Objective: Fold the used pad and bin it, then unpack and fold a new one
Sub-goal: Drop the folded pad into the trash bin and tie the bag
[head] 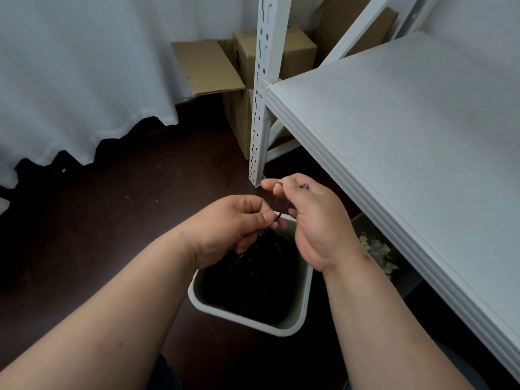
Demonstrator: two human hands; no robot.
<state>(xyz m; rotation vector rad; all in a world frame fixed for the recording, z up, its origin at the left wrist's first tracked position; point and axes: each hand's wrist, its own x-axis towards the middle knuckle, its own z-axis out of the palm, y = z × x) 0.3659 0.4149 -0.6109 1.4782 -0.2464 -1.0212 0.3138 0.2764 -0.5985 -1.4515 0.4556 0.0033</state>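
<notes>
Bin (197, 294): pale, dark-lined, on the floor directly beneath both hands.
Left hand (236, 223): fingers curled closed, pinching the lower end of a thin purple item.
Right hand (312, 220): fingers closed on the upper end.
Purple item (282, 211): mostly hidden, probably the pad or its wrapper; long axis slants up-right, directly above the bin opening.

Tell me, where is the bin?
In the head view, the bin sits on the dark floor at bottom centre, right under both hands, beside the white shelf on its right.
</notes>
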